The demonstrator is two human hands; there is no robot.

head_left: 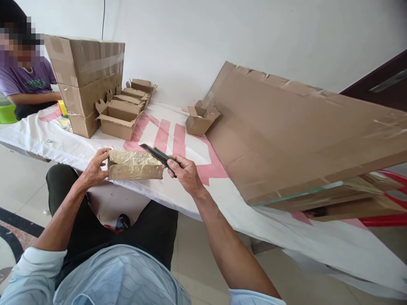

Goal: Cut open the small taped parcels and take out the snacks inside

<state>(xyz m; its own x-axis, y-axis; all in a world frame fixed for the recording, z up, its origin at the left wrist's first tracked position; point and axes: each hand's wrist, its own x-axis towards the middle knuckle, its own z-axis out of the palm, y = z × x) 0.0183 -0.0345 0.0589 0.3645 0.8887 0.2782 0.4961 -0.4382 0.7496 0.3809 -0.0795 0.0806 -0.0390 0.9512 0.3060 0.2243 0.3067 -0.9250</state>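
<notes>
A small cardboard box [135,171] covered in shiny clear tape lies at the table's front edge, a dark seam running along its upper face. My left hand [97,167] grips its left end, thumb in front and fingers behind. In my right hand [186,171] is a utility knife [157,154] with a dark green handle. Its tip points up and left, above the right part of the box. Whether the knife touches the box I cannot tell.
Tall stacked taped cartons [84,80] stand at the back left, beside a row of open small boxes [119,123]. Another open box [200,120] sits against a large cardboard carton [286,135] on the right. Across the table, a person [32,80] in purple sits at far left.
</notes>
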